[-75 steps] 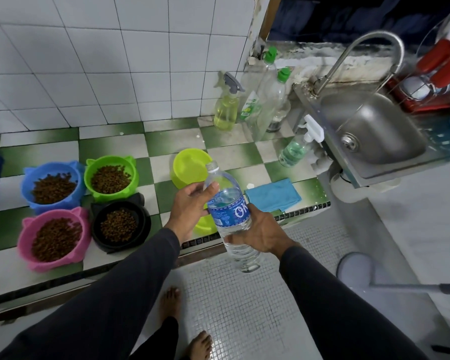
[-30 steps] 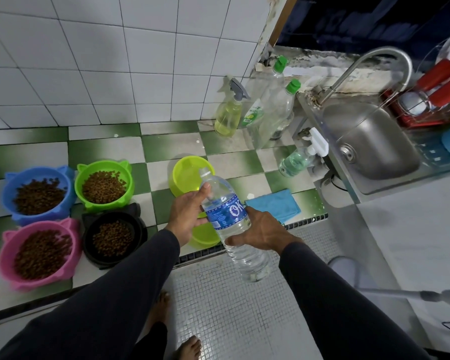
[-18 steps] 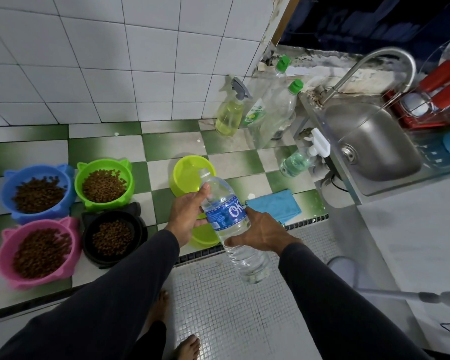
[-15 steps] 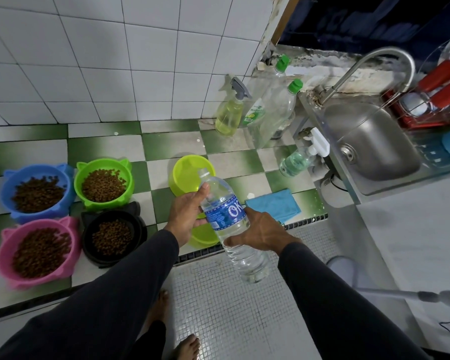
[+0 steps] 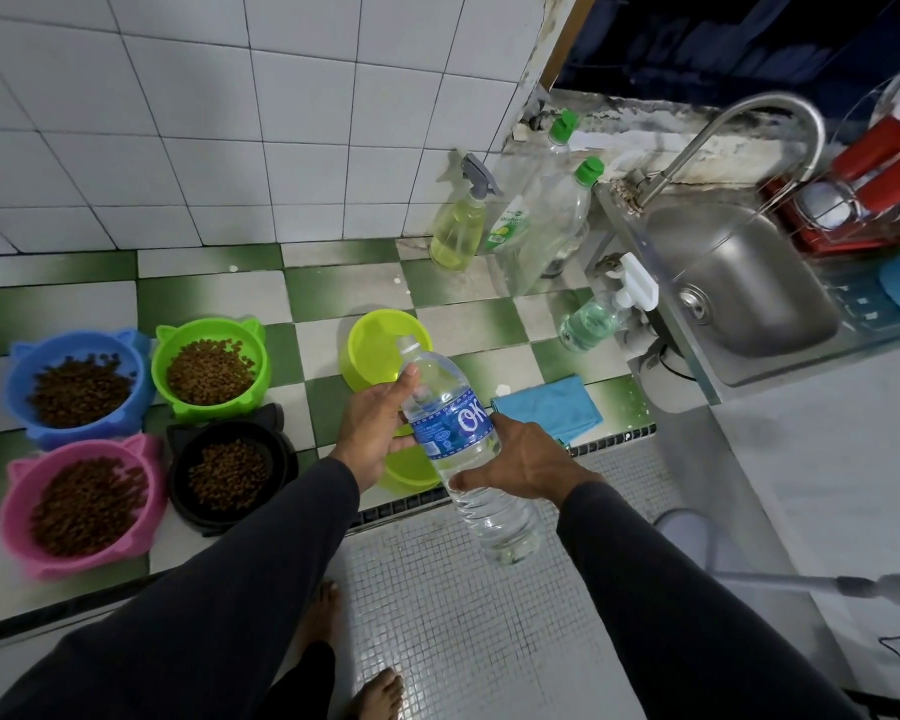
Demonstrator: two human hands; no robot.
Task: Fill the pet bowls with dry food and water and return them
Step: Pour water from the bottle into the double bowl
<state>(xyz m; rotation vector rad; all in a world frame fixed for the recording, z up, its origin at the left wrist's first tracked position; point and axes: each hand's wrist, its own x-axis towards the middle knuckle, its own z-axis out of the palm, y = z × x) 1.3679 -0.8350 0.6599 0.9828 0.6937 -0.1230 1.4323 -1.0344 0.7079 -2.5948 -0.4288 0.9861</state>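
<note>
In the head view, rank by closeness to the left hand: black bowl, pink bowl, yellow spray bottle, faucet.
From the left hand:
1. Black bowl, just to its left.
2. Pink bowl, farther left, at the ledge's edge.
3. Yellow spray bottle, against the wall.
4. Faucet, far right over the sink.

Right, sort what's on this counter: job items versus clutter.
Job: water bottle, in both hands (left hand, right hand); yellow bowls; four kibble bowls.
Clutter: spray bottle, dish soap, blue cloth, sink.
</note>
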